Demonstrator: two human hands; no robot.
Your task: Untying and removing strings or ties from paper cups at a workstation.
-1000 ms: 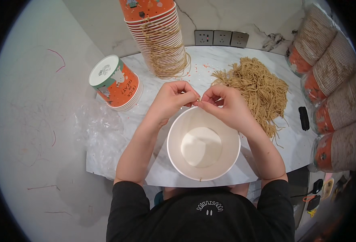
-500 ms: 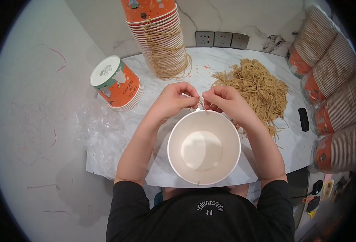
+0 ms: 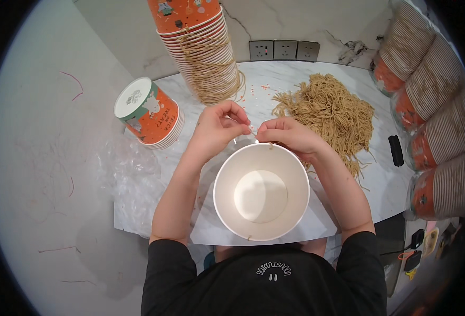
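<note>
two hands are held at the far rim of a white paper bucket (image 3: 261,193): the left hand (image 3: 219,128) and right hand (image 3: 290,136) are each pinched on a thin tan cord (image 3: 269,144) where it meets that rim. beyond the bucket, to its right, a heap of tan cords (image 3: 330,113) is spread on the marble table (image 3: 274,79); to its left an upturned orange cup stack (image 3: 151,113) is seen. if the pinch is loosened, the cord could probably slip out of the rim; an uneven pull might tip the bucket.
</note>
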